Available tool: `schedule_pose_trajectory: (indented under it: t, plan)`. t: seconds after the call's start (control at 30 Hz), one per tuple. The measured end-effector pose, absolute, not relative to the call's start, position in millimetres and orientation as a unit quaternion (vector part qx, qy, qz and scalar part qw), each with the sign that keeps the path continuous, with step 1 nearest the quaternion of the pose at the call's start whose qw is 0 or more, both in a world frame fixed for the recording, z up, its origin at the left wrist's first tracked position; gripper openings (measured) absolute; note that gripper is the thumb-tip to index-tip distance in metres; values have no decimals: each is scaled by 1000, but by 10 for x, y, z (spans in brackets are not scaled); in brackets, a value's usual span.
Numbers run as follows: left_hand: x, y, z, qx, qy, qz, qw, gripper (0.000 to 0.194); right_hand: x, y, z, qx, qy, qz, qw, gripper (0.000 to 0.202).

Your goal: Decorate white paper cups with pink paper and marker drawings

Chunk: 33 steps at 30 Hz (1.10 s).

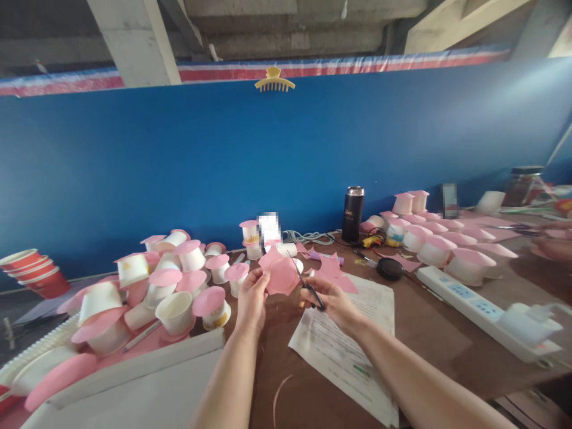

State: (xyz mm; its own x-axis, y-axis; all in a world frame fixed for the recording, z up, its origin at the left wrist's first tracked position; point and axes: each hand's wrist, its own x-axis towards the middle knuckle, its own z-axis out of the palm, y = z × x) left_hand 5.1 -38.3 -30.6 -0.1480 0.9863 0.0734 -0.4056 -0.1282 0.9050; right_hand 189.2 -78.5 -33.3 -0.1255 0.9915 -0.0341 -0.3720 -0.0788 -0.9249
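My left hand (252, 293) pinches a piece of pink paper (282, 274) by its left edge, above the brown table. In my right hand (328, 296) is a pair of scissors (316, 294) with dark handles, its fingers wrapped round them. The blades reach up to the right edge of the pink paper. Cut pink scraps (329, 267) lie just behind my right hand. Below it are printed sheets of paper (348, 345), and a thin curved pink strip (279, 396) rests on the table nearer to me.
Many paper cups with pink paper tops (192, 256) crowd the left side, beside stacked red cups (38, 274). More pink-topped cups (435, 247) stand at the right, near a black bottle (353, 214) and a white power strip (465, 301). Another person's hand (554, 241) shows far right.
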Motion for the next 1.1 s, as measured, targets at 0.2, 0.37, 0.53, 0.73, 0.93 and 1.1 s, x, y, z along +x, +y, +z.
schedule_pose_trajectory:
  t: [0.2,0.37,0.53,0.73,0.93,1.1]
  plan:
    - [40,-378,-320,378,394,648,532,39,1906,-774,-354,-384,-429,613,541,54]
    - [34,-375,-323,371,397,648,534,40,1902,-784,-324,-384,-443,602,542,51]
    - [52,-407,-266,368,389,649,540,40,1896,-775,-320,-388,-449,597,540,51]
    - [66,-423,-235,371,383,642,551,41,1886,-798,-283,-408,-471,582,522,51]
    - [51,-388,-299,384,400,635,537,41,1868,-791,-303,-411,-465,582,526,55]
    - [44,-393,-306,398,428,610,535,44,1852,-794,-286,-427,-452,582,524,60]
